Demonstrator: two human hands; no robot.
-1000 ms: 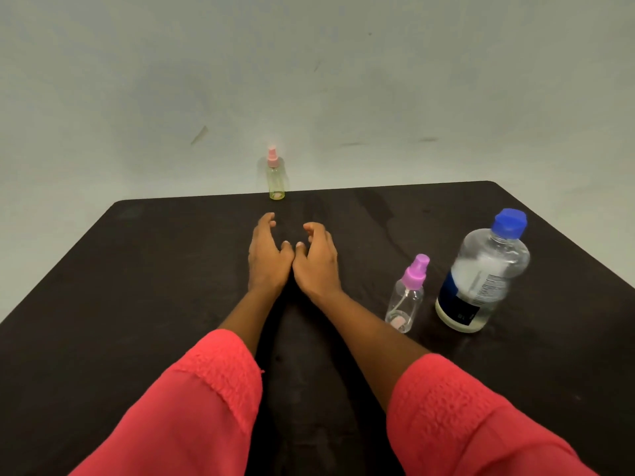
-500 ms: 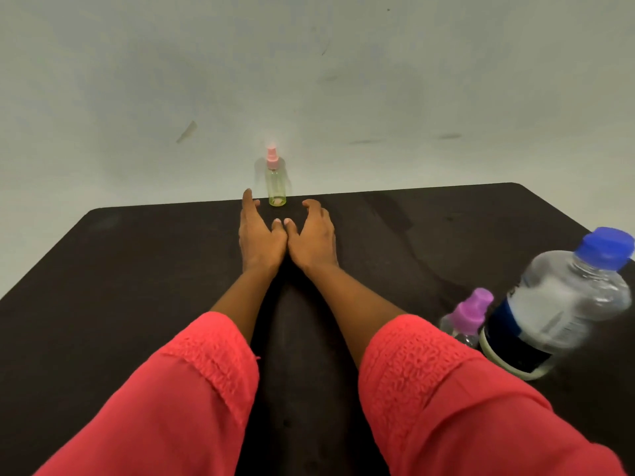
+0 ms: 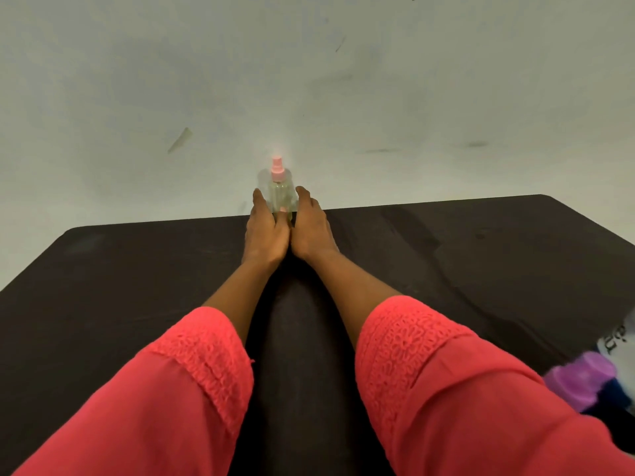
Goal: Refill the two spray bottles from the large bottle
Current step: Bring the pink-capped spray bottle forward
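Pink-capped spray bottle (image 3: 279, 191) stands upright at the far edge of the table (image 3: 481, 255), mid-width. It sits between left hand (image 3: 264, 235) and right hand (image 3: 311, 230), both equally near. Fingers lie straight alongside it, not clenched; can't tell if they touch. Vertical axis suits a side grasp.

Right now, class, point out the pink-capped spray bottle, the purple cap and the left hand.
Pink-capped spray bottle (image 3: 279, 192): head view, on its clear body.
Purple cap (image 3: 580, 379): head view, on the cap's side.
Left hand (image 3: 264, 231): head view, on the back of the hand.
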